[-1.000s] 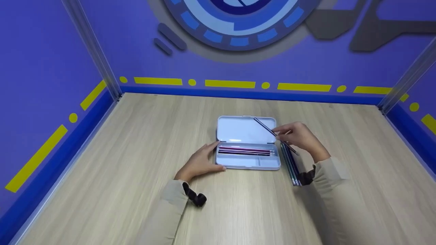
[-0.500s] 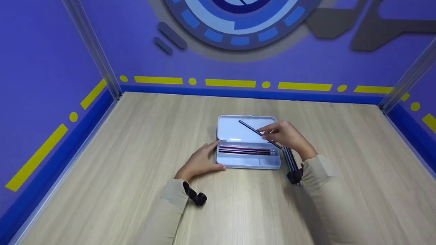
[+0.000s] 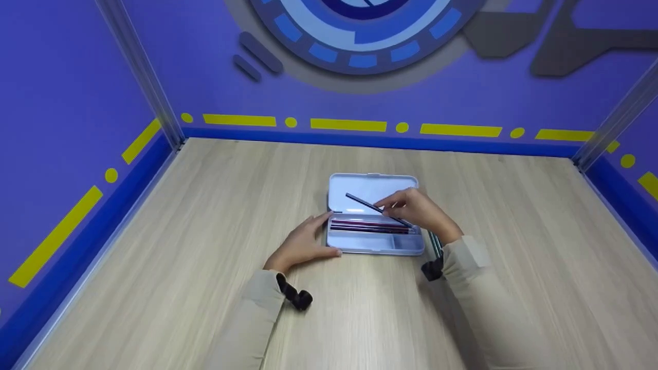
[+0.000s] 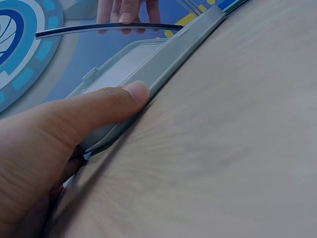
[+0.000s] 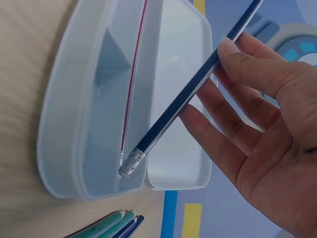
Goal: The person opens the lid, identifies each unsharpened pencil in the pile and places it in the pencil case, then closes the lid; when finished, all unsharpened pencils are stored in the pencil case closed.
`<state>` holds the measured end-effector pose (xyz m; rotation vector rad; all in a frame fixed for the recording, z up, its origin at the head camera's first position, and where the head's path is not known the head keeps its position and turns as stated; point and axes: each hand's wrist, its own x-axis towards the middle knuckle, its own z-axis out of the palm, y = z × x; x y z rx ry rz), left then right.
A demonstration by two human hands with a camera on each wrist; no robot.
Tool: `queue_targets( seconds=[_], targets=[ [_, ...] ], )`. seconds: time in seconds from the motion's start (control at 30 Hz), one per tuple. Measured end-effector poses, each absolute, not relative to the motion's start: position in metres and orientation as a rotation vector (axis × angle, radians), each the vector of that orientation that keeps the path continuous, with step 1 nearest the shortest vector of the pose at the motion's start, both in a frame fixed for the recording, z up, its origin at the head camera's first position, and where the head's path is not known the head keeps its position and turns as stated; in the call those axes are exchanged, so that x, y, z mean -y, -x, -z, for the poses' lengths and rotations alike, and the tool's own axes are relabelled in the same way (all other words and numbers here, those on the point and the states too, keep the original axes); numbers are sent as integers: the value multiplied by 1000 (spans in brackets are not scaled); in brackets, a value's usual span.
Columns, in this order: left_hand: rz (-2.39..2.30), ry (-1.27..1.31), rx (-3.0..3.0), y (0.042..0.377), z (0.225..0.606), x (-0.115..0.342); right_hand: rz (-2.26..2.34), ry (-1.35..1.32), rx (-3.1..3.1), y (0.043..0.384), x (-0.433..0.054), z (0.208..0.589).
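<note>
A white pencil case [image 3: 372,252] lies with its lid [image 3: 342,187] folded back. Several dark and reddish pencils [image 3: 360,226] lie in its rear compartment. My left hand [image 3: 303,241] grips the case's left end, its thumb [image 4: 114,101] on the front wall and its index finger near the hinge. Over the case, my right hand [image 3: 414,210] pinches a dark blue and silver pencil [image 5: 185,91] between thumb and fingers. That pencil slants, its eraser end [image 5: 132,162] low over the compartment at the right and its other end up over the lid.
More pencils, green and blue [image 5: 116,225], lie on the wooden table [image 3: 360,318] just right of the case, partly hidden by my right wrist. Blue panels [image 3: 360,103] with yellow markings stand around the table at the back and sides.
My right hand has carried the pencil left from beside the case to over it, and lowered it towards the compartment. My left hand has stayed on the case.
</note>
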<state>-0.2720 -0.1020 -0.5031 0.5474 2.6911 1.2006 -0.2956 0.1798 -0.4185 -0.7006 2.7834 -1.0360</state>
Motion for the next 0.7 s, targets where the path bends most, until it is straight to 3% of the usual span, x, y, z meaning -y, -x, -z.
queue_targets(
  seconds=[0.7],
  targets=[
    [-1218, -576, -2690, 273, 504, 102, 867, 599, -2789, 291, -174, 425]
  ],
)
